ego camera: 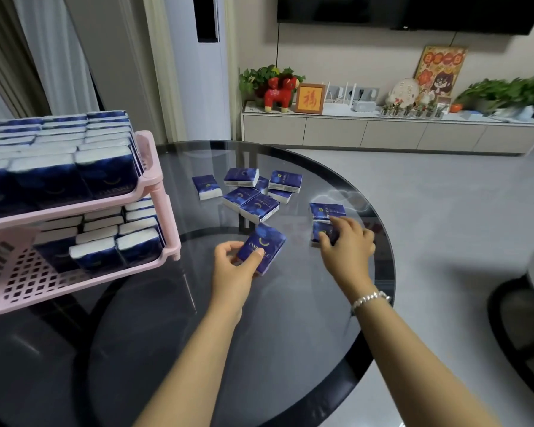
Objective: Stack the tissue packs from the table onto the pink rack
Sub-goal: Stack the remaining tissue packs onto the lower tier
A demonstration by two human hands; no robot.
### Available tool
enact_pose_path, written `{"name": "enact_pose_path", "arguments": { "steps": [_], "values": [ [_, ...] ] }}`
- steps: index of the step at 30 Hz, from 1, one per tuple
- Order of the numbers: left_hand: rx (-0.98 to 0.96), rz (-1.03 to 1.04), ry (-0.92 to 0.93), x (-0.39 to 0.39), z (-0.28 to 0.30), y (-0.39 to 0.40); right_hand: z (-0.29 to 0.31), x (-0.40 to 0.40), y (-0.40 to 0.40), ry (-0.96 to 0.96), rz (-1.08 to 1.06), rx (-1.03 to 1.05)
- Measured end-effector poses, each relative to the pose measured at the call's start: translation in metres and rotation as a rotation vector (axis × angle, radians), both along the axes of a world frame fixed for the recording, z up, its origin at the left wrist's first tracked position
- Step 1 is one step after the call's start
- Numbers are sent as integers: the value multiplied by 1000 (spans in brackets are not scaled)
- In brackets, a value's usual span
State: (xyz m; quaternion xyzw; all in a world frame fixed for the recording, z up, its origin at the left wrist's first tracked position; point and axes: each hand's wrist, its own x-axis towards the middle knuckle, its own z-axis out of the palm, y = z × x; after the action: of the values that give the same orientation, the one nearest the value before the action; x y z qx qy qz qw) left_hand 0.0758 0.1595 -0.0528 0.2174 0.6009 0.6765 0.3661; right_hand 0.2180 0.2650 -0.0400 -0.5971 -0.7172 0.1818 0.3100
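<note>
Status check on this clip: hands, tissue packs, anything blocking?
Left hand grips one pack. Right hand on another pack, grip unclear. Loose packs left on table. Way to pink rack clear.

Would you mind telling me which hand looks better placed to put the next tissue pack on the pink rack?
Probably the left hand: it already holds a tissue pack and is nearer the pink rack. The right hand is only reaching a pack on the table.
</note>
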Motion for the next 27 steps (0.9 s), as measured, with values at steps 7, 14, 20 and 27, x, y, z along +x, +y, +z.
{"name": "enact_pose_path", "arguments": {
  "steps": [7, 14, 20, 27],
  "values": [
    [-8, -6, 12, -3, -4, 0, 19, 3, 15, -273, 142, -247],
    [-73, 0, 28, -2, -5, -1, 32, -8, -9, -115, 262, -432],
    [58, 27, -144, 1, 3, -1, 20, -14, -21, 298, 204, -482],
    [77, -120, -179, 4, 5, -2, 23, -37, -44, 644, 289, -455]
  ]
}}
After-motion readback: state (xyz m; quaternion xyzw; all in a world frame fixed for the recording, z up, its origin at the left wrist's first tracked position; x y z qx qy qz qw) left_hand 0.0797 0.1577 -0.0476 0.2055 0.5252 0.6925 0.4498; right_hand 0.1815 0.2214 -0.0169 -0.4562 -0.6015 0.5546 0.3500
